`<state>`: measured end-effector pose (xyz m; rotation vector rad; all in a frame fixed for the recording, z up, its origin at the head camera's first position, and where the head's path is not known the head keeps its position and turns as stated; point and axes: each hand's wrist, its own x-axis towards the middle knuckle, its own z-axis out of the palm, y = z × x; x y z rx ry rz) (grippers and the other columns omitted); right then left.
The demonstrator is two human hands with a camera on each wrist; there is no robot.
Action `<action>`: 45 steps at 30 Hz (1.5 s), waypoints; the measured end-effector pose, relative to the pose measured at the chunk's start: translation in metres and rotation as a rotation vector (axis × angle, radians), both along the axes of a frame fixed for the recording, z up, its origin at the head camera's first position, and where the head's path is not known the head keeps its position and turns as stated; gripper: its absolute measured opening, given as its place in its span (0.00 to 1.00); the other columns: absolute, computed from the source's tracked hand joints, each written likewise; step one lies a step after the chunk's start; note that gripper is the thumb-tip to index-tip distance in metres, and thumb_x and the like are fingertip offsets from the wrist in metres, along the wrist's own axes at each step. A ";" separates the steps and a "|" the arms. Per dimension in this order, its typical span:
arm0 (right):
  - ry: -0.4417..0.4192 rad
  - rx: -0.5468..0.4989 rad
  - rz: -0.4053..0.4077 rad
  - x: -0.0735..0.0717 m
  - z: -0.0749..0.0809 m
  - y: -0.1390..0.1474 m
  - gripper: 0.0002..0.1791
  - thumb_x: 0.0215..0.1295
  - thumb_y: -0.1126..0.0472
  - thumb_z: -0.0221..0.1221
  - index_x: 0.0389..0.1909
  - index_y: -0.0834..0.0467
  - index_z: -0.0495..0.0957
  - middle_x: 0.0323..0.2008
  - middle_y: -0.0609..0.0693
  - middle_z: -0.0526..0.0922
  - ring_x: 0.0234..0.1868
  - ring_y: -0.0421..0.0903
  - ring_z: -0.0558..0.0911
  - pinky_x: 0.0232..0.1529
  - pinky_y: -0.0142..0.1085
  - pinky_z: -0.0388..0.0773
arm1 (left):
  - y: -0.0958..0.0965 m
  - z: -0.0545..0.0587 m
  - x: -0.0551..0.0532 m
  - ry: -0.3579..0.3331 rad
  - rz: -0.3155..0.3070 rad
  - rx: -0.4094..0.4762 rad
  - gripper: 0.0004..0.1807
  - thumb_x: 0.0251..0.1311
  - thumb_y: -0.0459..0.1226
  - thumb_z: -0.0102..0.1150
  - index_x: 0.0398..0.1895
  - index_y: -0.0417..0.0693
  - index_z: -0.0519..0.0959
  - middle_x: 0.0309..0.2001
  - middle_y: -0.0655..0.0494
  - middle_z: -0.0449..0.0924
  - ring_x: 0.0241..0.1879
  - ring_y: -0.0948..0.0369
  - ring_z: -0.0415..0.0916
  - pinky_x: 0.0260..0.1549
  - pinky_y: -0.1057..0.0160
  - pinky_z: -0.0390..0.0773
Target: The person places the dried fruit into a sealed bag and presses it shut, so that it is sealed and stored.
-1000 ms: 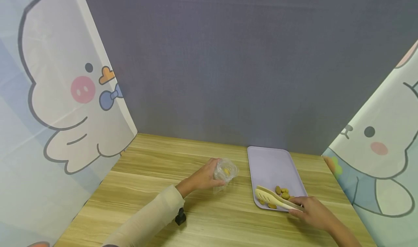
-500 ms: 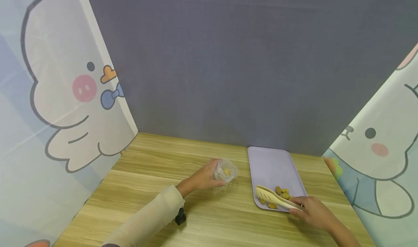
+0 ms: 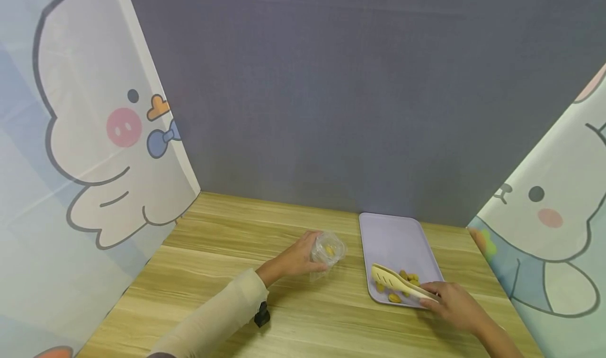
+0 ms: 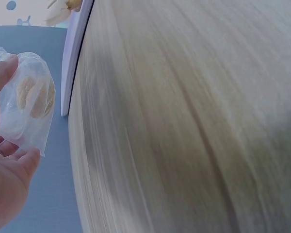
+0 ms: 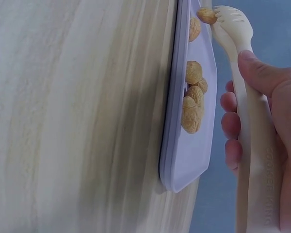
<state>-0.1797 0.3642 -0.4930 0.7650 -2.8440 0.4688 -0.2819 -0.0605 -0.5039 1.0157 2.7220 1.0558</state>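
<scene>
While the left hand (image 3: pixel 295 258) has its grip around a clear plastic bag (image 3: pixel 330 248) with a couple nuts (image 4: pixel 25 92) showing through, the right hand's (image 3: pixel 452 304) grip is wrapped round some cream tongs (image 3: pixel 402 284), over the near end of a pale purple tray (image 3: pixel 395 237) on the worktop (image 3: pixel 326 316). More nuts (image 5: pixel 190 119) sit loose down that end, and one nut (image 5: pixel 206 15) is right at the tongs' tips, can't really tell if it's pinched. Bag's left of the tray, btw.

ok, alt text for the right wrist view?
A right hand grips cream tongs, one tan nut-like piece at their tips. More tan lumps lie on a pale purple tray on a wood-grain table, which fills the picture's left side.
</scene>
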 end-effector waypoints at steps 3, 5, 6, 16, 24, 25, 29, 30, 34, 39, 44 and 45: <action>0.008 0.018 -0.016 -0.001 0.003 -0.001 0.13 0.61 0.51 0.71 0.42 0.54 0.88 0.36 0.41 0.89 0.33 0.26 0.76 0.31 0.34 0.78 | 0.000 -0.001 0.000 -0.012 0.001 -0.002 0.49 0.60 0.54 0.70 0.78 0.46 0.57 0.70 0.49 0.65 0.62 0.56 0.72 0.61 0.52 0.76; 0.008 0.018 -0.016 -0.002 0.006 -0.003 0.13 0.61 0.52 0.71 0.42 0.55 0.88 0.36 0.42 0.89 0.33 0.27 0.77 0.32 0.35 0.78 | 0.001 -0.001 0.000 -0.017 0.001 -0.003 0.49 0.60 0.54 0.70 0.78 0.47 0.57 0.70 0.49 0.66 0.62 0.56 0.72 0.61 0.52 0.76; 0.000 0.013 -0.013 -0.003 0.008 -0.003 0.13 0.61 0.52 0.70 0.42 0.55 0.87 0.36 0.41 0.88 0.32 0.26 0.75 0.30 0.34 0.77 | 0.001 0.000 0.000 -0.016 0.000 -0.005 0.49 0.60 0.54 0.70 0.78 0.47 0.57 0.70 0.49 0.65 0.62 0.56 0.72 0.61 0.52 0.76; 0.020 -0.044 0.028 -0.014 0.018 -0.008 0.10 0.61 0.56 0.70 0.42 0.55 0.87 0.32 0.35 0.84 0.27 0.25 0.67 0.26 0.28 0.66 | 0.002 0.001 0.000 -0.006 -0.006 -0.001 0.49 0.60 0.53 0.70 0.77 0.46 0.57 0.70 0.49 0.66 0.62 0.56 0.72 0.61 0.53 0.76; 0.104 -0.074 0.054 -0.024 0.034 -0.020 0.07 0.61 0.58 0.70 0.40 0.53 0.86 0.29 0.30 0.81 0.27 0.24 0.68 0.26 0.28 0.69 | 0.004 0.000 0.000 0.001 -0.012 -0.008 0.49 0.60 0.54 0.70 0.78 0.45 0.57 0.70 0.49 0.66 0.61 0.56 0.72 0.60 0.53 0.77; 0.106 -0.070 0.052 -0.025 0.036 -0.022 0.07 0.62 0.58 0.70 0.40 0.52 0.86 0.29 0.30 0.81 0.27 0.24 0.69 0.26 0.29 0.69 | 0.005 0.000 0.000 -0.003 -0.013 -0.007 0.49 0.60 0.55 0.70 0.78 0.45 0.57 0.70 0.49 0.65 0.61 0.56 0.72 0.60 0.53 0.77; 0.094 -0.043 0.021 -0.030 0.044 -0.030 0.08 0.63 0.55 0.69 0.42 0.52 0.87 0.32 0.35 0.85 0.29 0.25 0.73 0.29 0.31 0.74 | 0.006 -0.001 0.000 -0.028 -0.017 -0.004 0.50 0.61 0.56 0.68 0.79 0.47 0.55 0.72 0.50 0.63 0.62 0.56 0.72 0.61 0.52 0.76; 0.086 -0.036 0.012 -0.031 0.045 -0.032 0.09 0.64 0.54 0.69 0.42 0.52 0.87 0.34 0.36 0.86 0.29 0.25 0.73 0.29 0.31 0.74 | 0.007 -0.001 -0.001 -0.032 -0.017 -0.003 0.50 0.61 0.56 0.68 0.79 0.47 0.55 0.72 0.50 0.63 0.63 0.56 0.72 0.61 0.52 0.76; 0.075 -0.001 0.001 -0.038 0.051 -0.042 0.13 0.65 0.51 0.67 0.45 0.53 0.87 0.38 0.41 0.88 0.30 0.26 0.74 0.30 0.31 0.75 | 0.008 -0.001 -0.001 -0.025 -0.017 -0.009 0.51 0.61 0.57 0.68 0.79 0.46 0.55 0.72 0.50 0.63 0.63 0.56 0.71 0.61 0.52 0.76; 0.100 -0.008 0.016 -0.045 0.058 -0.056 0.13 0.64 0.54 0.68 0.46 0.56 0.87 0.38 0.44 0.89 0.30 0.28 0.73 0.29 0.31 0.74 | 0.009 0.001 -0.001 -0.012 -0.026 -0.012 0.50 0.61 0.55 0.69 0.79 0.46 0.55 0.71 0.49 0.64 0.62 0.56 0.72 0.60 0.53 0.77; 0.101 0.003 0.006 -0.049 0.061 -0.069 0.14 0.63 0.53 0.69 0.47 0.55 0.87 0.39 0.45 0.89 0.29 0.28 0.72 0.29 0.30 0.74 | 0.011 0.003 0.001 -0.023 -0.036 -0.016 0.50 0.61 0.55 0.69 0.79 0.46 0.54 0.72 0.49 0.63 0.63 0.56 0.71 0.61 0.53 0.77; 0.097 0.004 0.005 -0.049 0.062 -0.071 0.15 0.63 0.52 0.69 0.47 0.55 0.87 0.39 0.45 0.89 0.29 0.28 0.72 0.29 0.30 0.74 | 0.011 0.003 0.001 -0.024 -0.036 -0.016 0.50 0.61 0.55 0.69 0.79 0.46 0.54 0.72 0.49 0.63 0.62 0.56 0.71 0.60 0.54 0.77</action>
